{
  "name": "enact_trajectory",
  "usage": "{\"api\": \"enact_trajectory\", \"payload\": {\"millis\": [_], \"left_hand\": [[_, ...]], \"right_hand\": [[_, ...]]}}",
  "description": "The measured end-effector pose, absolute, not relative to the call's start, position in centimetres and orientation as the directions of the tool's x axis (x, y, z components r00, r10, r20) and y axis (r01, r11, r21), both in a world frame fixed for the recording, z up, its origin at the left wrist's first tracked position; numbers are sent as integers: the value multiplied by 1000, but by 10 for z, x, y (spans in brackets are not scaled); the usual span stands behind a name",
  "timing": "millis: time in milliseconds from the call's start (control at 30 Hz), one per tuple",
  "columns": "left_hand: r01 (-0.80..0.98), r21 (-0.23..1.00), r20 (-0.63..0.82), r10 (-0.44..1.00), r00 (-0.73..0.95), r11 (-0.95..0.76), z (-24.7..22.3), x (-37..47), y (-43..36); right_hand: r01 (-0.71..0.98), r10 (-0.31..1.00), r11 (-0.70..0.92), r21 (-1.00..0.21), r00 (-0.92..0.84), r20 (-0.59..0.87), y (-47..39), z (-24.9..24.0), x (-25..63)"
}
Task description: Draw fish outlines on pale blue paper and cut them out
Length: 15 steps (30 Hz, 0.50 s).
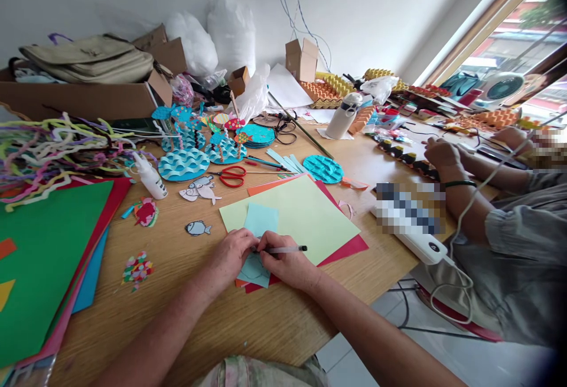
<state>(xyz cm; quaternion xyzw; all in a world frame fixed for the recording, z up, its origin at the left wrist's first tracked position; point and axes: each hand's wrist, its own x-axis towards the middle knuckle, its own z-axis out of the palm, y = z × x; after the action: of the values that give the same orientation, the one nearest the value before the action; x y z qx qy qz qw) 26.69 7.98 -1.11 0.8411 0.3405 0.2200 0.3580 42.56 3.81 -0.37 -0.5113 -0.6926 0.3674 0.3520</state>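
Note:
My right hand (286, 260) is closed around a pen (290, 249), with the dark end pointing right. The pen's tip is hidden by my fingers over a light blue paper strip (262, 218). Fingers bent and together, my left hand (235, 248) presses on the same strip from the left; whatever lies under its fingertips is hidden. A curved drawn line shows on the strip's lower part. Beneath it lie a pale green sheet (305, 212) and a red sheet (357, 250). A small fish cutout (198, 228) lies left of my hands.
Red scissors (233, 176), a glue bottle (150, 177) and blue wavy discs (183, 165) stand beyond. Coloured sheets (53, 257) and pipe cleaners (66, 150) fill the left. At right are a white power strip (414, 236) and another person's hands (443, 156).

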Motion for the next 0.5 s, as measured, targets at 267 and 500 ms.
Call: {"api": "enact_trajectory", "payload": {"millis": [267,500], "left_hand": [[411,762,125,736,665,-500,-10,267,80],[414,759,122,734,668,-502,-10,267,80]], "right_hand": [[456,962,216,-864,-252,107,38,-4,428],[473,957,231,-850,-268,111,40,0,430]]}}
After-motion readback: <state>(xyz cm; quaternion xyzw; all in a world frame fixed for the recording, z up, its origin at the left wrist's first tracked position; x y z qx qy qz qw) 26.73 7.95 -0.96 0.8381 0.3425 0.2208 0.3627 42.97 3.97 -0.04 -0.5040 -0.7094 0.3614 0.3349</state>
